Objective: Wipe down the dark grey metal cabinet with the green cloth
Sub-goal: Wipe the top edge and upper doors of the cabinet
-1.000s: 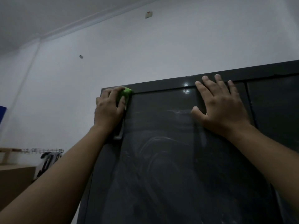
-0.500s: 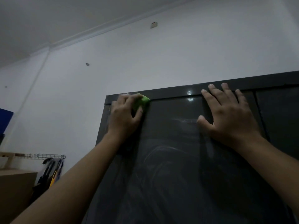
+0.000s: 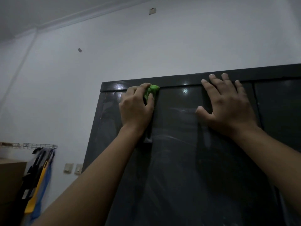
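Note:
The dark grey metal cabinet (image 3: 179, 160) fills the lower right, its top edge running across the middle of the view. My left hand (image 3: 136, 106) presses a bunched green cloth (image 3: 150, 92) against the cabinet's left door, just under the top rail; only a small part of the cloth shows past my fingers. My right hand (image 3: 228, 105) lies flat with spread fingers on the door further right, fingertips reaching the top rail. Faint wipe streaks show on the door below both hands.
A white wall (image 3: 146, 46) rises behind the cabinet. At the lower left a wire rack (image 3: 39, 145) holds hanging black, yellow and blue items (image 3: 39, 185), beside a brown box (image 3: 11, 176). Two wall sockets (image 3: 73, 168) sit next to the cabinet's left side.
My left hand with the cloth has slid rightward along the top of the door, away from the cabinet's left corner. My right hand has stayed flat in place. The view has shifted.

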